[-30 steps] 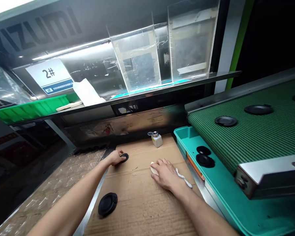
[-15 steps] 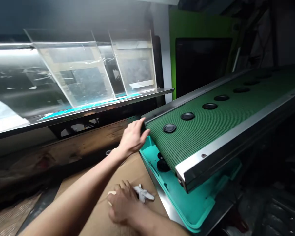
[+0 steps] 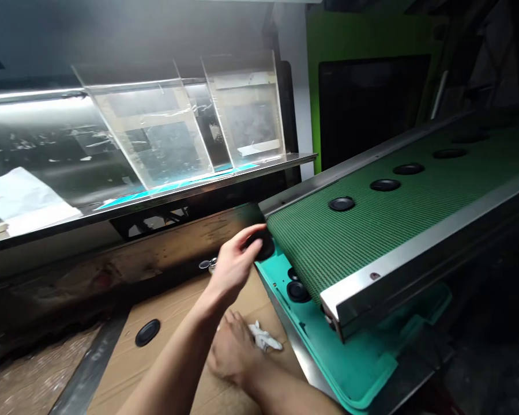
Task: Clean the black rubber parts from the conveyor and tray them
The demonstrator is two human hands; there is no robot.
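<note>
My left hand point(image 3: 233, 259) is closed on a black disc point(image 3: 264, 243), thumb on the near side, just off the belt's near left corner. Below it, my right hand point(image 3: 233, 349) rests low over the cardboard point(image 3: 173, 351), its fingers curled and partly behind my left forearm. What it grips, if anything, is hidden. A crumpled white cloth point(image 3: 264, 337) lies against its right side. On the cardboard to the left is another black disc point(image 3: 147, 332). Several more, such as this black disc point(image 3: 341, 203), lie spaced out along the green conveyor belt point(image 3: 311, 242).
A teal tray point(image 3: 350, 369) sits under the belt's end, with black discs point(image 3: 298, 291) in it. The belt's metal side rail point(image 3: 398, 265) juts toward me on the right. Clear panels point(image 3: 168, 138) lean on a lit ledge at the back. Small round metal items point(image 3: 207, 264) lie behind my left hand.
The nearest disc has gone from the belt's end. My left hand has turned and dipped slightly, showing the disc in it. My left forearm has swung right, uncovering the disc on the cardboard.
</note>
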